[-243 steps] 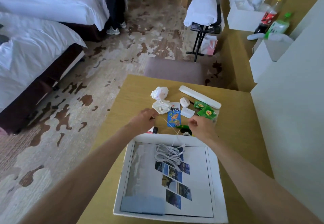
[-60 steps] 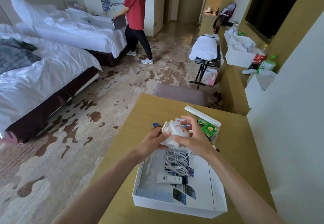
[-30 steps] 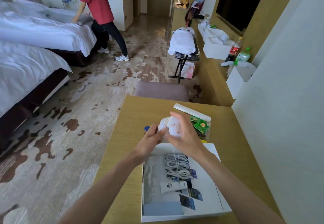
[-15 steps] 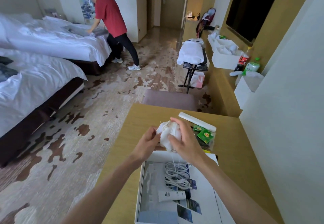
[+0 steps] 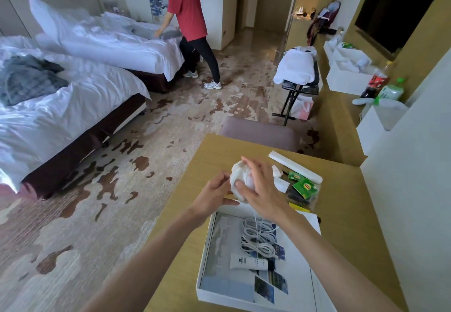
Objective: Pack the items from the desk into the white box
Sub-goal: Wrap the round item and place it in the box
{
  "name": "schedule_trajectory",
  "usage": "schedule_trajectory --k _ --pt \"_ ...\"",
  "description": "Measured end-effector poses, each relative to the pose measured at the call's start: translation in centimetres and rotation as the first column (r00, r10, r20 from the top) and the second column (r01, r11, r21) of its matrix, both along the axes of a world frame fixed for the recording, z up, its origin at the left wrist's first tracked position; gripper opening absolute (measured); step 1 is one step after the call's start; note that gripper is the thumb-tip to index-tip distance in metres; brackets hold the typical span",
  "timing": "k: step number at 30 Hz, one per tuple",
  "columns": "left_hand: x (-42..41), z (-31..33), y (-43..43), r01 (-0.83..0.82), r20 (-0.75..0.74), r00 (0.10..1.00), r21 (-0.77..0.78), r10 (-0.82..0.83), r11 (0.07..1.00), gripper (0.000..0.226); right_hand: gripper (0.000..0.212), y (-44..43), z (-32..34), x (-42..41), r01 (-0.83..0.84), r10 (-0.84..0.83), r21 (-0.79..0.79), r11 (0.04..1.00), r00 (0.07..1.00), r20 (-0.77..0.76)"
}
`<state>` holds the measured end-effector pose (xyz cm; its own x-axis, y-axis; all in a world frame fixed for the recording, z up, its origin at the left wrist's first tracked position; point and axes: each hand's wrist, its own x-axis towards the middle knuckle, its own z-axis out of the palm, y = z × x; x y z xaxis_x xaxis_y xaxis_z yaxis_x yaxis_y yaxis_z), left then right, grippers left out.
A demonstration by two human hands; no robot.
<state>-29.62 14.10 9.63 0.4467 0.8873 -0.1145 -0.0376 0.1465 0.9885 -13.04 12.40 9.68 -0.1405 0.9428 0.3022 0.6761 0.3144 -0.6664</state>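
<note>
Both hands hold a bundle of white cloth (image 5: 238, 177) in the air just beyond the far edge of the white box (image 5: 204, 250). My left hand (image 5: 212, 195) pinches its left side. My right hand (image 5: 262, 191) wraps over its right side, and a thin white string hangs from it into the box. Inside the box lie a coiled white cable (image 5: 258, 236) and a white tube (image 5: 249, 262) on a printed sheet. On the desk (image 5: 346, 214) behind my hands sit a long white case (image 5: 295, 167), green tea packets (image 5: 305, 186) and small white items (image 5: 280, 182).
A mauve stool (image 5: 258, 133) stands at the desk's far edge. A white wall panel (image 5: 415, 189) borders the desk on the right. Further back are a luggage rack with a white bundle (image 5: 296, 67), a side counter with boxes and bottles, two beds, and a person in a red shirt (image 5: 188, 9).
My hands have kept working the white cloth bundle above the box's far edge. A tube has joined the cable in the box since the earliest frame. The camera view shifted slightly.
</note>
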Motion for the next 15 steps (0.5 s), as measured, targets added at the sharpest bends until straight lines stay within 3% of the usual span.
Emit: schedule_trajectory --k 3,6,9,11,13,15 --pt "-0.4 -0.2 0.2 0.075 0.052 0.996 -0.081 -0.071 0.994 0.035 0.063 0.2 0.0 0.0 0.038 -0.035 -0.027 0.999 0.995 0.089" --pt "-0.7 -1.0 0.4 0.077 0.030 0.997 -0.053 -0.076 0.996 0.033 0.072 0.0 0.1 0.0 0.035 -0.020 -0.138 0.990 0.994 0.107" --pt "-0.6 -1.6 1.0 0.030 0.016 0.999 -0.063 -0.029 0.998 0.027 0.083 -0.3 0.8 -0.3 -0.059 -0.008 -0.409 0.911 0.987 -0.161" --pt "-0.5 -1.7 1.5 0.000 -0.006 1.000 -0.061 0.000 0.998 0.025 0.074 -0.2 1.2 0.0 -0.098 -0.076 -0.482 0.871 0.941 -0.329" --pt "-0.4 -1.8 2.1 -0.026 -0.040 0.999 -0.044 0.024 0.999 0.024 0.063 -0.3 1.2 0.6 -0.101 -0.097 -0.476 0.874 0.922 -0.374" --pt "-0.4 -1.9 2.5 -0.021 -0.023 1.000 -0.049 0.020 0.999 0.026 0.068 -0.2 1.1 1.2 -0.089 -0.051 -0.430 0.899 0.951 -0.304"
